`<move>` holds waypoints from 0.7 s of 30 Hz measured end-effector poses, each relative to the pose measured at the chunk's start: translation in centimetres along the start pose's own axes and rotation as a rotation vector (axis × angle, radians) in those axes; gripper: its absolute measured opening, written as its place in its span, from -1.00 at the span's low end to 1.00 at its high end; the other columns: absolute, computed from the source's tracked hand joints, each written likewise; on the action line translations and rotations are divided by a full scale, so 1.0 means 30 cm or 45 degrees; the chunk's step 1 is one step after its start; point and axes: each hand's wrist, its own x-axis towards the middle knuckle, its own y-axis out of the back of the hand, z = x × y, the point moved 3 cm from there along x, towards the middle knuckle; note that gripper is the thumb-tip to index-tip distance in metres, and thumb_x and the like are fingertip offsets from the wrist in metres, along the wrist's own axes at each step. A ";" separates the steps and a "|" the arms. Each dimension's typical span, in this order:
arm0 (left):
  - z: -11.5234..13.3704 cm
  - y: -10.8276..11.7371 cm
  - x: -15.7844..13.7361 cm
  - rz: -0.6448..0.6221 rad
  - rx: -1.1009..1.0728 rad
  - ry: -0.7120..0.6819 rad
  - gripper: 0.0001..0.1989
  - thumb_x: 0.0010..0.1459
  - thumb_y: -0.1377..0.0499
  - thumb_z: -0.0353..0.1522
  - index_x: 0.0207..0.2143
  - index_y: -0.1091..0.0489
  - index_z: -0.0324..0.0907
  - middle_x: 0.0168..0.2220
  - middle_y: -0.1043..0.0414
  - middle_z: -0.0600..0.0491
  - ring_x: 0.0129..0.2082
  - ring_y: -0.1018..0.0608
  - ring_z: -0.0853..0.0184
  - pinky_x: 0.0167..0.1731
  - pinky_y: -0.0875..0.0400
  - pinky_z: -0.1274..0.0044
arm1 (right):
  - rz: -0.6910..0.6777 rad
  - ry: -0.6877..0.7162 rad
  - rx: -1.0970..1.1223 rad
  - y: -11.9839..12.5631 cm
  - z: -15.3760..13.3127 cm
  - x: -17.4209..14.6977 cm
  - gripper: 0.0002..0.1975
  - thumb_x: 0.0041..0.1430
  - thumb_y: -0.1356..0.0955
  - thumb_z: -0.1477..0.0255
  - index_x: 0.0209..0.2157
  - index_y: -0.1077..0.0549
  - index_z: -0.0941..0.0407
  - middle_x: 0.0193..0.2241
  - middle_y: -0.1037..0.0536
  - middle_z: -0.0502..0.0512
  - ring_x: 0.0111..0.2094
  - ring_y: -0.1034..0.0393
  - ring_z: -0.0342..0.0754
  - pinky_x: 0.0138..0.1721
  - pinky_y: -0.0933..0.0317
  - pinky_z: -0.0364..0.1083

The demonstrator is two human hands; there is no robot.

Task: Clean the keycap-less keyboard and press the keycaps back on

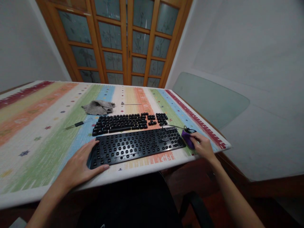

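Note:
A black keyboard (133,146) without its keycaps lies flat near the table's front edge, its rows of switch stems bare. My left hand (79,164) grips its left end, thumb along the front edge and fingers on the back corner. Beside the keyboard's right end, my right hand (201,145) is closed on a purple cloth (188,139), bunched and resting low by the table. Just behind the keyboard, the removed black keycaps (121,122) are laid out in keyboard order. The keyboard's black cable (188,130) is gathered behind the purple cloth.
A crumpled grey cloth (99,107) lies behind the keycaps, with a thin rod-like tool (131,104) to its right. Left of the keycaps is a black-handled wire keycap puller (79,123). A striped tablecloth (30,139) covers the table; a chair armrest (198,205) stands below.

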 end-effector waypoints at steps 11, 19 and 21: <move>0.000 0.004 0.000 0.029 0.031 -0.036 -0.06 -0.03 -0.21 0.18 0.30 -0.11 -0.06 0.24 -0.32 -0.20 0.16 -0.44 -0.20 0.15 -0.37 0.02 | -0.387 0.093 -0.058 -0.030 -0.050 -0.008 -0.72 0.21 -0.26 0.54 -0.17 -0.57 0.09 -0.22 -0.59 0.19 -0.20 -0.50 0.06 -0.10 -0.39 0.06; 0.003 0.007 0.004 -0.007 0.021 0.012 -0.04 -0.06 -0.21 0.19 0.28 -0.17 -0.13 0.24 -0.31 -0.23 0.16 -0.43 -0.22 0.16 -0.36 0.03 | -0.287 -0.013 -0.087 -0.048 -0.044 0.019 -0.80 0.13 -0.29 0.54 -0.28 -0.55 0.09 -0.30 -0.60 0.14 -0.26 -0.50 0.06 -0.13 -0.38 0.05; 0.004 0.009 0.005 -0.007 0.014 0.019 -0.04 -0.06 -0.21 0.20 0.27 -0.20 -0.15 0.24 -0.31 -0.24 0.16 -0.43 -0.22 0.16 -0.36 0.03 | -0.253 0.030 -0.066 -0.053 -0.079 0.024 -0.79 0.20 -0.28 0.51 -0.25 -0.56 0.09 -0.29 -0.58 0.14 -0.25 -0.49 0.05 -0.14 -0.38 0.04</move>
